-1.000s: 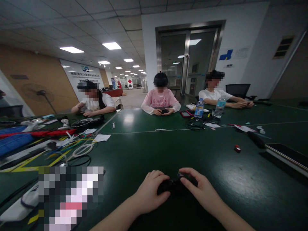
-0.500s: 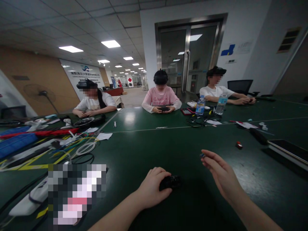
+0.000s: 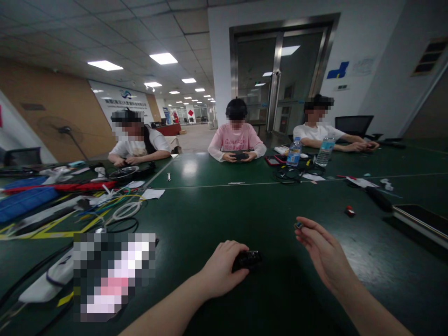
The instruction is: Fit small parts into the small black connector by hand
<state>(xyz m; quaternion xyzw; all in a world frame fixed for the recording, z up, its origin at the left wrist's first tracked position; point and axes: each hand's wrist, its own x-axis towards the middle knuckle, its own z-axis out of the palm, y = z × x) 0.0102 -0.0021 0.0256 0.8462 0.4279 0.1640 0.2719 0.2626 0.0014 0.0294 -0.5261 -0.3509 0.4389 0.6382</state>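
Note:
Low in the middle of the head view, my left hand [image 3: 226, 269] wraps its thumb and fingers around a small black device [image 3: 252, 258] at the table. The device has a glossy end that faces right; its exact kind is unclear. To the right, my right hand [image 3: 324, 252] is raised above the table, pinching a tiny metallic-blue piece [image 3: 298, 226] between thumb and fingertips. That piece is too small to name. Beyond my right hand, a small red and dark object [image 3: 349, 211] lies on the green table [image 3: 196, 214].
Cables [image 3: 128, 211], a white power strip [image 3: 49, 280] and blue trays [image 3: 26, 203] crowd the left. A notebook-like slab [image 3: 422, 224] lies at right. Two bottles [image 3: 325, 151] stand farther back. Three people in headsets sit across the table, one in a pink shirt [image 3: 240, 137].
The view has shifted slightly. My left hand has tilted the black device a little, so more of its glossy end shows. My right hand keeps its pinch on the tiny piece.

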